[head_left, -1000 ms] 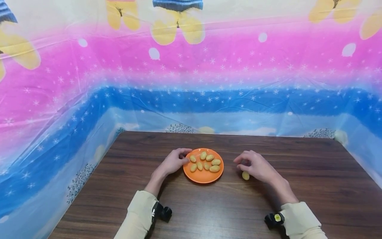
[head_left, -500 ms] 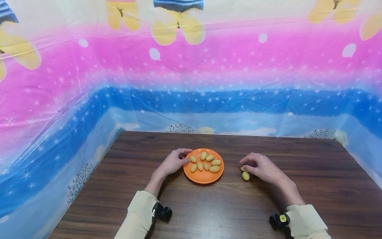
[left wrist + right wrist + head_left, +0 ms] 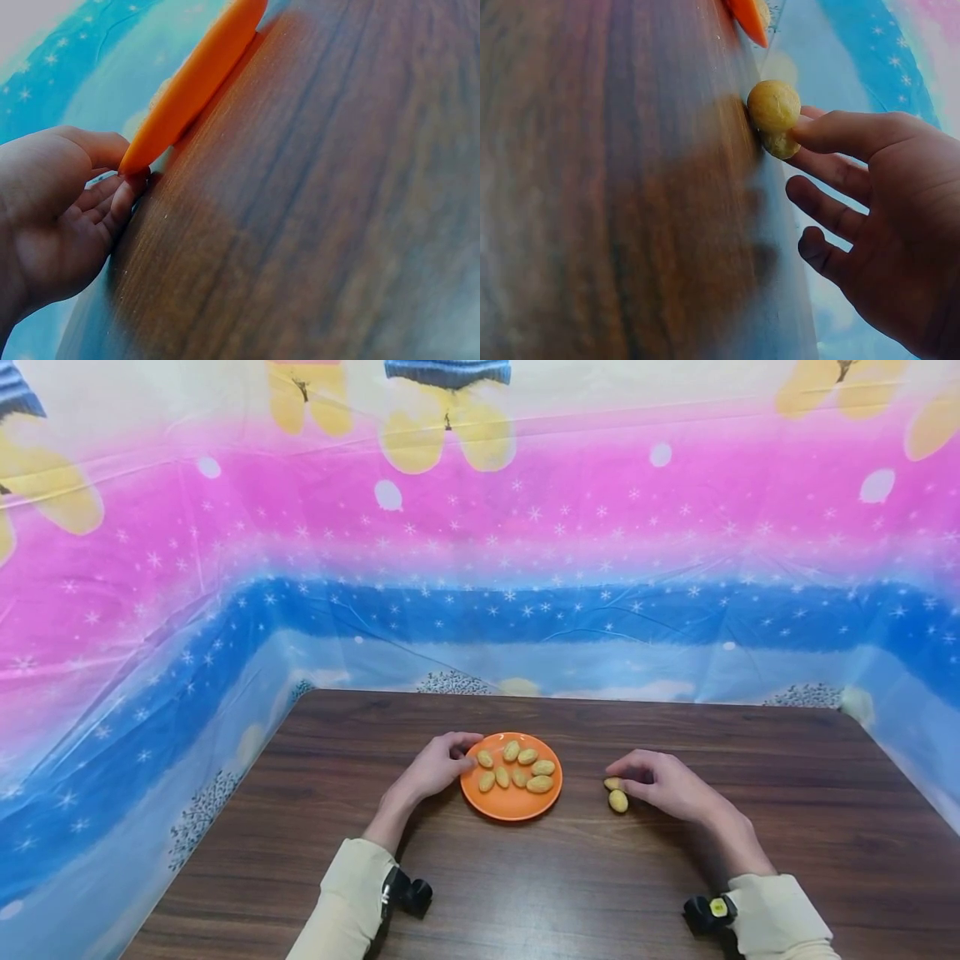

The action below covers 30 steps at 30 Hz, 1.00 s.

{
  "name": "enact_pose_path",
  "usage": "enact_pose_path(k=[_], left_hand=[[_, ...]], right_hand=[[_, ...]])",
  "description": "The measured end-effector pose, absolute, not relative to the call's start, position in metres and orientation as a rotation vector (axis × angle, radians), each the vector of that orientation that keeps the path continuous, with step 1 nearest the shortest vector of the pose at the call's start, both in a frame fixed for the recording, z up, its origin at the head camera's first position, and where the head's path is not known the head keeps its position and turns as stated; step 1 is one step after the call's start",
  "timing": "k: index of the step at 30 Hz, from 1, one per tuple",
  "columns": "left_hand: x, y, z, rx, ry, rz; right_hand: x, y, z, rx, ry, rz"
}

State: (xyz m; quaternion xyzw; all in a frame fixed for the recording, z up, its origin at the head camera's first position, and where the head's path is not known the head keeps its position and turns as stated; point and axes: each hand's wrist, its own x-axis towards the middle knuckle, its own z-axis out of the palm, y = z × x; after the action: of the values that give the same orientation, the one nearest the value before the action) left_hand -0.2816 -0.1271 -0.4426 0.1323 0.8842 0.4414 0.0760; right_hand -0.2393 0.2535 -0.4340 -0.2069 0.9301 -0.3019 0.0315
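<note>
An orange plate (image 3: 512, 806) stands mid-table with several small, oval, yellow-brown nuts (image 3: 540, 784) on it. At its left rim, my left hand (image 3: 437, 766) pinches the plate's edge; the left wrist view has the thumb at the rim and fingers below. To the right of the plate, my right hand (image 3: 663, 783) has thumb and forefinger on one such nut (image 3: 612, 783), partly covered by the fingers. A second nut (image 3: 618, 802) lies right beside it, nearer me, touching or almost touching. In the right wrist view this near nut (image 3: 774, 105) partly hides the pinched one (image 3: 782, 145).
The dark wooden table (image 3: 510, 893) reaches back to a pink and blue patterned cloth (image 3: 480, 568) hanging around its far and side edges. Black wrist cameras (image 3: 411, 893) sit at both light sleeves (image 3: 780, 914).
My right hand has shifted right and slightly towards me. The nut at its fingertips, unseen a second ago, now shows beside the loose one. Left hand and plate stay put.
</note>
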Motion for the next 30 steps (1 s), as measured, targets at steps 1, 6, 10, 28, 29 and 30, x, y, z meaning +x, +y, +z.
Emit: enact_pose_path(k=[1,6,10,28,29,30], left_hand=[[-0.281,-0.127,-0.443,0.395,2.65,1.325],[-0.281,-0.128,-0.443,0.396,2.649,1.331],[-0.282,-0.128,-0.444,0.399,2.647,1.338],[-0.283,-0.128,-0.444,0.384,2.633,1.347],[-0.283,-0.128,-0.444,0.385,2.634,1.346],[-0.283,-0.127,-0.444,0.385,2.636,1.343]], right_hand=[[-0.239,0.254,-0.434,-0.646,2.866,-0.927],[-0.24,0.255,-0.434,-0.665,2.861,-0.928],[-0.241,0.255,-0.434,-0.656,2.862,-0.926],[-0.246,0.232,-0.421,-0.684,2.897,-0.963],[-0.246,0.23,-0.42,-0.684,2.895,-0.968],[-0.246,0.229,-0.42,-0.688,2.895,-0.967]])
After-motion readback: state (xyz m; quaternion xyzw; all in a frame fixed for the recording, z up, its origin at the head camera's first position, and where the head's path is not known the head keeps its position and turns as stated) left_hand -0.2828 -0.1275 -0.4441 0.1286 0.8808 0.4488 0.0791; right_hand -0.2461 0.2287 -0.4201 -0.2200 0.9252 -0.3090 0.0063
